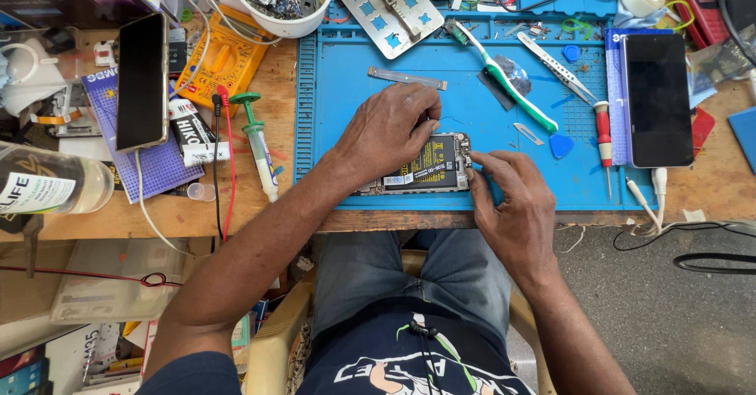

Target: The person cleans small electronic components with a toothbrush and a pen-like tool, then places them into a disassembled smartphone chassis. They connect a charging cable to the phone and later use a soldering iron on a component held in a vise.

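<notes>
Left hand (387, 131) lies palm-down, gripping the opened black smartphone with exposed battery (429, 164) on the blue silicone mat (472, 103); right hand (512, 202) pinches the phone's right end; its long axis runs left-right between both hands.

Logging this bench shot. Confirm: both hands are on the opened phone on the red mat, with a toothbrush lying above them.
Not quite. The mat is blue, not red, as the head view shows. The rest holds: the left hand and right hand are on the opened phone, and the toothbrush lies above them.
</notes>
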